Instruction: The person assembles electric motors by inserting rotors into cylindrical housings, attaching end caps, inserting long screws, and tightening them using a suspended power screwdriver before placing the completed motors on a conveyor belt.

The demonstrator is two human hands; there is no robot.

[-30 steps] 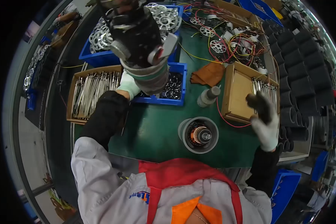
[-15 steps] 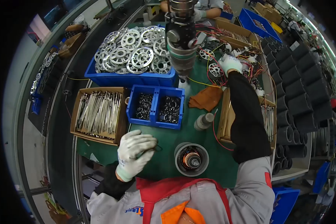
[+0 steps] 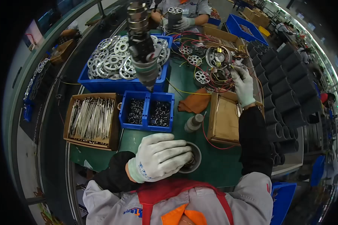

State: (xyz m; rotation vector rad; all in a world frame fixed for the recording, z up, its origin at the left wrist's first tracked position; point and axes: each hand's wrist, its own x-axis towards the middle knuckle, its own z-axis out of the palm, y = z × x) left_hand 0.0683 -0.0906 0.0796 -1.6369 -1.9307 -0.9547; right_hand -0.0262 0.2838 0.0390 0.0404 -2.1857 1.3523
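My left hand (image 3: 163,155), in a white glove, lies across a grey cylinder (image 3: 196,165) standing near the table's front edge. Its fingers are stretched out over the rim and cover most of what is inside. My right hand (image 3: 244,84), also gloved, reaches to the far right, with thumb and fingers closed on the edge of a round metal motor end cover (image 3: 217,56). Red and yellow wires (image 3: 214,80) run around this cover. Several slotted metal discs (image 3: 202,77) with wires lie just left of it.
A hanging power driver (image 3: 144,67) partly blocks a blue bin (image 3: 120,85) of metal discs. Nearer are a box of long rods (image 3: 90,120), blue trays (image 3: 146,123) of small rings, a brown cloth (image 3: 194,101) and a grey stepped piece (image 3: 194,123). A co-worker (image 3: 184,22) sits opposite.
My left hand has moved right onto the grey cylinder. My right hand has turned, and the round end cover now shows tilted up at its fingers. The view has shifted, and the co-worker shows more.
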